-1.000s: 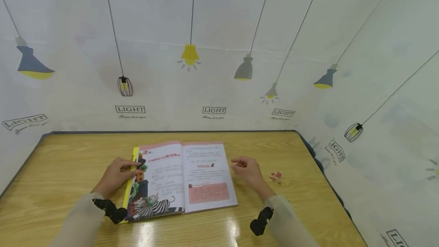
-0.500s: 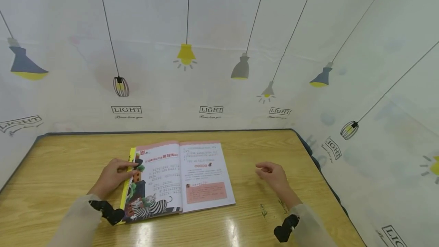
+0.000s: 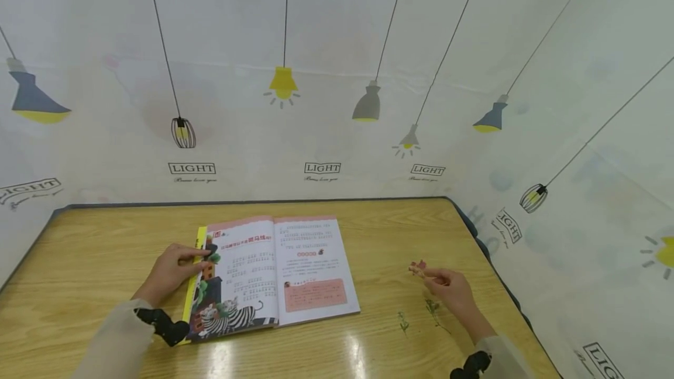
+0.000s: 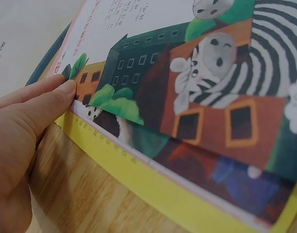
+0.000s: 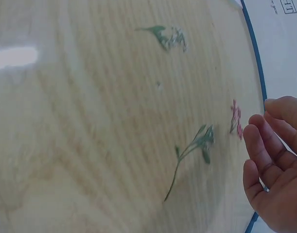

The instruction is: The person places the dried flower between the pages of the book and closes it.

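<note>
An open book point(image 3: 316, 262) with a yellow cover edge and zebra pictures lies on the table. My left hand point(image 3: 174, 268) is at its left edge, with straight thumb and finger resting on the left page point(image 4: 153, 92). In the left wrist view that page stands slightly off the sheets beneath. To the right, my right hand point(image 3: 455, 294) has its fingers loosely bent beside a small pink flower sprig point(image 5: 235, 119), fingertips very near it. Below that hand lie a green stemmed sprig point(image 5: 199, 141) and a smaller green sprig with pale blooms point(image 5: 163, 36).
The wooden table point(image 3: 105, 238) has a dark blue edge point(image 3: 253, 200) along the back and right. White wall sheets point(image 3: 337, 133) printed with lamps rise behind and at the sides.
My right hand has moved from beside the book's right page out to the right, reaching the pink sprig and uncovering the green sprigs. My left hand stays at the page edge.
</note>
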Available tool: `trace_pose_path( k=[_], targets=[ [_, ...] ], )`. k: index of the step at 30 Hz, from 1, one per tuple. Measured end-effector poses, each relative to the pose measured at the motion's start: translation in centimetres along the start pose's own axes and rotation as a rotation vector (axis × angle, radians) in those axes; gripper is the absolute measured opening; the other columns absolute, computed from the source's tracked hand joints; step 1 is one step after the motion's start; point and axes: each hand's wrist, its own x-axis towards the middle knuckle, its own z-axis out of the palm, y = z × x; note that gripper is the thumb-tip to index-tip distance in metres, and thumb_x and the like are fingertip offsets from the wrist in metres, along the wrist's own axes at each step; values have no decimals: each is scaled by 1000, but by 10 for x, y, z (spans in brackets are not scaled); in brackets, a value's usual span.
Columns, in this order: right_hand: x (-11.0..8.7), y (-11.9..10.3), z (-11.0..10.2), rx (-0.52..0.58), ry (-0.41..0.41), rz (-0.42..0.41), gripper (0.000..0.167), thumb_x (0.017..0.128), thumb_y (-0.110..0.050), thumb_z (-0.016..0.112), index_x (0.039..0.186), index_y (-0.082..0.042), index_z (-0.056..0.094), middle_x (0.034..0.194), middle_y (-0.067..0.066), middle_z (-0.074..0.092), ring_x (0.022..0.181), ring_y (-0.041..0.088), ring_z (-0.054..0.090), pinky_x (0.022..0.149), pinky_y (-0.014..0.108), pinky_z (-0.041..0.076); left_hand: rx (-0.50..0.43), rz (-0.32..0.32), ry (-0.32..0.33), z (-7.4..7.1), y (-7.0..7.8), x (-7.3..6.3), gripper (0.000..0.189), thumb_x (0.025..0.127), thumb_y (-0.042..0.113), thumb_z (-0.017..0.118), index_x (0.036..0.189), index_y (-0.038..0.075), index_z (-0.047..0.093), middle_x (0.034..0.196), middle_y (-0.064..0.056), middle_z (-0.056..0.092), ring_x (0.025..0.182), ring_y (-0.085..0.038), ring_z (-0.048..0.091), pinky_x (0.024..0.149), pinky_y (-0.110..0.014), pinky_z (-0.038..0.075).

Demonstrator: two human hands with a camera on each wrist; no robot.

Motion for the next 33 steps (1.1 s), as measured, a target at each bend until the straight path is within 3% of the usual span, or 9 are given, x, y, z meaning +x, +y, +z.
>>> trace_pose_path(
  k=[13,24,33],
  targets=[
    [-19,21,-13,-107,10,93,29,79,-9,70,101,9,65,83,10,64,74,16,57,65,27,45,7,-2,-8,-1,2,-1,29,85,16,66,109,1,67,101,-15,56,90,-25,45,74,-40,35],
    [-32,40,-7,-56,32,186,40,76,-21,76,103,7,65,86,8,65,75,13,57,63,24,45,-5,-24,-18,-1,3,-1,31,86,19,65,111,1,66,103,-16,55,90,-25,44,74,-40,35],
    [-42,39,-3,-77,72,201,33,76,-21,75,96,3,68,82,4,64,72,13,54,62,24,44,-2,-22,-11,-1,3,-1,32,86,22,66,111,2,66,104,-17,55,90,-25,44,74,-40,35]
  ],
)
